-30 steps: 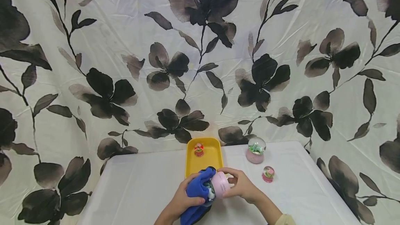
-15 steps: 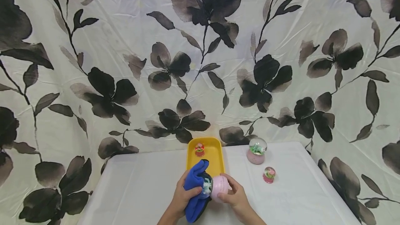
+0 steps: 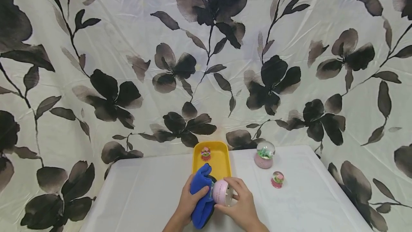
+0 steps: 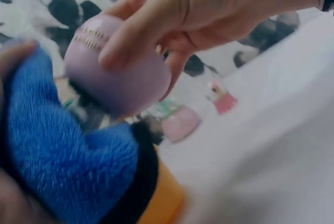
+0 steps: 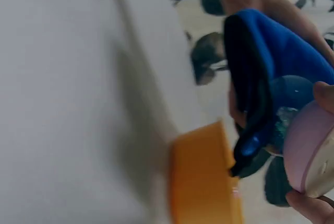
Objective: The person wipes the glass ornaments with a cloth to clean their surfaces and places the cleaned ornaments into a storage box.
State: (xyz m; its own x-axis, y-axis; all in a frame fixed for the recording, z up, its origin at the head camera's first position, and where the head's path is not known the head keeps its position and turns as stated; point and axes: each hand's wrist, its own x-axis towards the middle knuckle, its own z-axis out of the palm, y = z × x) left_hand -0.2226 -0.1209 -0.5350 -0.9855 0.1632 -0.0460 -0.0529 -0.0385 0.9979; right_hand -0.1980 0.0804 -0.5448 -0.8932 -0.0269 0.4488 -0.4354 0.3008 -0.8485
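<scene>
My left hand grips a blue cloth with a dark edge, folded round the glass ball of a snow globe. That globe's pink base is pinched between the thumb and fingers of my right hand, lying on its side with the underside turned right. In the right wrist view the clear glass shows against the blue cloth. The left wrist view has lettering on the pink base. Both hands are held above the table, just in front of the yellow tray.
Inside the yellow tray stands a small red-based snow globe. To its right on the white table are a larger pink-based snow globe and another small one. A floral curtain hangs behind the table.
The pink base has turned in my right fingers, so its underside now faces right. The cloth has slid over more of the glass, and the hands stay close together near the tray.
</scene>
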